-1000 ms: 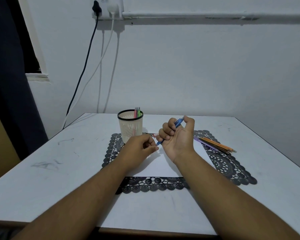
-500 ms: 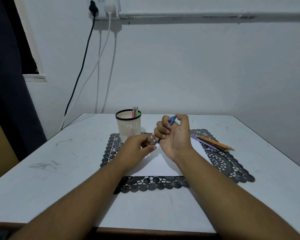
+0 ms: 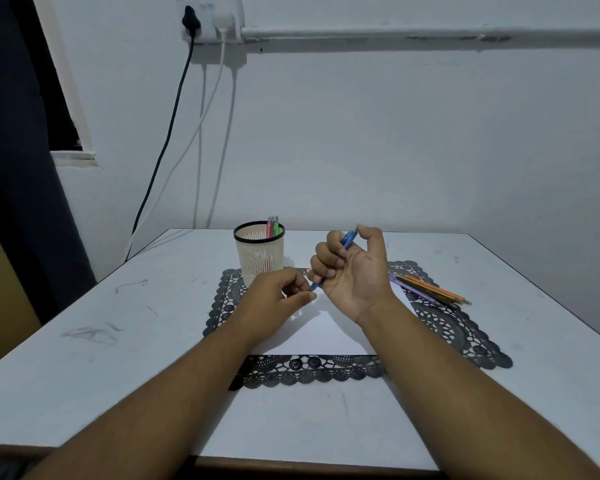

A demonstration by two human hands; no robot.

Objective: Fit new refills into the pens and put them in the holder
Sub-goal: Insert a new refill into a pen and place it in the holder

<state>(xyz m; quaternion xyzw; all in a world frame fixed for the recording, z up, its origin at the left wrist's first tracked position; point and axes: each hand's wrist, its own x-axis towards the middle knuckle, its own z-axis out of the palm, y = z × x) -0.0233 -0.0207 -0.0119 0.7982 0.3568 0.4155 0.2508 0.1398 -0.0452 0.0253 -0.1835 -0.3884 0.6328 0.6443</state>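
Nearest me, the person's two forearms reach out over the white table (image 3: 84,341) toward a black lace mat (image 3: 465,327) with a white sheet (image 3: 319,334) laid on it. Over that sheet the left hand (image 3: 278,299) has its fingertips pinched together at the lower tip of a blue pen (image 3: 347,240); whether they hold a small part or just the tip I cannot tell. The right hand (image 3: 354,271), palm turned up, has its fingers curled round the pen's barrel, the top end poking out by the thumb. It looks to me like the refitting step on this pen, at the tip end. Next, I would guess, the tip has to be seated or screwed tight with the barrel kept steady, then the pen carried left. Off to the right, a few more pens (image 3: 430,291) lie on the mat. Further back stands the mesh holder (image 3: 260,258), with some pens already upright inside.
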